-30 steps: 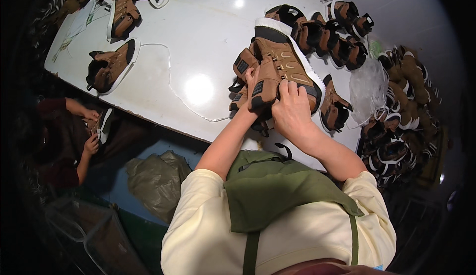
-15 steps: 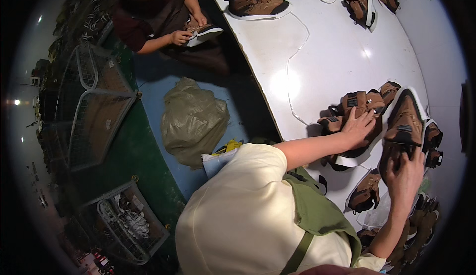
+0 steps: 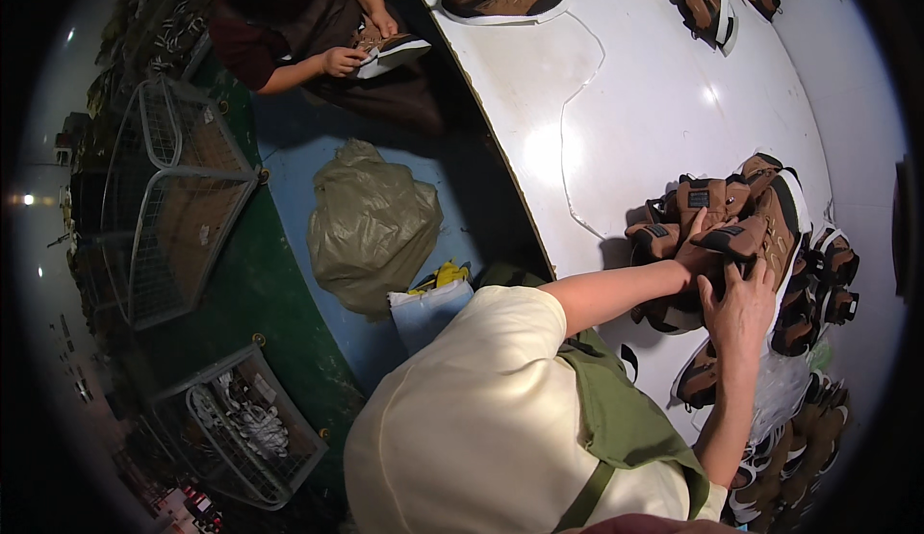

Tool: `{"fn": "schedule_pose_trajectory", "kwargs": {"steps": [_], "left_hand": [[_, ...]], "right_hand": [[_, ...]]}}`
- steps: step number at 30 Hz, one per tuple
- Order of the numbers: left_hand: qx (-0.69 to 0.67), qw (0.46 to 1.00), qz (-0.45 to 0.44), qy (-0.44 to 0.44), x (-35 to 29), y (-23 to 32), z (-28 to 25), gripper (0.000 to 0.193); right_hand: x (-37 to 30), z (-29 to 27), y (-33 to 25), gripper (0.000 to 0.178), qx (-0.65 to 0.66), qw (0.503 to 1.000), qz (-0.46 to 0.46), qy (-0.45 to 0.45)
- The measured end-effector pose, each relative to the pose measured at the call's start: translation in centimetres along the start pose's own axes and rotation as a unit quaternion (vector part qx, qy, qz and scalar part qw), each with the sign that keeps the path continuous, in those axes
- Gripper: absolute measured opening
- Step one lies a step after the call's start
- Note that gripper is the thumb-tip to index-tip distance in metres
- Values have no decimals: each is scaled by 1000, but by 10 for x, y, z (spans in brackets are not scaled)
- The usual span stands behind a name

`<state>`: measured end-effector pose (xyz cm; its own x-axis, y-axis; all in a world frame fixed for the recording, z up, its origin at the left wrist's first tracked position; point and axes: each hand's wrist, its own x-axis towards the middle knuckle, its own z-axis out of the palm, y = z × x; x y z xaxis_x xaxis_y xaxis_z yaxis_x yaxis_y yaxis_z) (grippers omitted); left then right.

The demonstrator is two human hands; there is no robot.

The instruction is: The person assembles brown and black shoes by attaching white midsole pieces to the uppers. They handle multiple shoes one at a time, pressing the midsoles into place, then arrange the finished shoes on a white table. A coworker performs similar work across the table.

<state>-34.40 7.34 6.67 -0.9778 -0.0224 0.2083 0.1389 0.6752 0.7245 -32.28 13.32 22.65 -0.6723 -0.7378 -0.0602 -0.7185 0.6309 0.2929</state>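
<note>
A brown shoe [image 3: 775,226] with a black toe and white sole is tilted on its side at the table's right part. My right hand [image 3: 739,305] grips it at the collar, fingers bent over its edge. My left hand [image 3: 689,255] reaches in beside it, against a cluster of brown shoes [image 3: 707,197]. That hand is largely covered by the tilted shoe; one finger shows, and its grip is hidden. Another brown shoe [image 3: 698,377] lies just below my right hand.
Several brown shoes stand at the white table's [image 3: 654,101] far edge, near a thin white cord [image 3: 564,130]. More shoes [image 3: 804,438] are stacked at lower right. Across the table's left edge, a co-worker holds a shoe [image 3: 385,56]. A greenish plastic bag [image 3: 371,231] and wire carts [image 3: 197,236] stand left.
My right hand has brought its shoe left, tilting it over the cluster and my left hand. The left hand, spread on the shoes before, is now mostly covered.
</note>
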Motion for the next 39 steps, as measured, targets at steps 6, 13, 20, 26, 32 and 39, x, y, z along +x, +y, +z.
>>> {"fn": "schedule_pose_trajectory", "kwargs": {"steps": [6,13,20,26,32,39], "left_hand": [[14,992,124,11,-6,-38,34,58],[-195,921,-39,-334,-27,-41,-38,59],[-646,746,-118,-112,-68,-9,-32,95],[-496,836,-235,-13,-62,27,-48,100],[-449,846,-284,44,-60,40,-35,91],[-435,871,-219,67,-64,46,-36,87]], "right_hand": [[4,-6,9,39,185,981,-60,-2],[0,38,51,23,289,955,-58,18],[0,54,49,20,300,954,13,4],[5,45,61,29,550,833,48,-37],[5,43,49,29,642,761,89,28],[10,27,78,28,243,949,-25,200]]}}
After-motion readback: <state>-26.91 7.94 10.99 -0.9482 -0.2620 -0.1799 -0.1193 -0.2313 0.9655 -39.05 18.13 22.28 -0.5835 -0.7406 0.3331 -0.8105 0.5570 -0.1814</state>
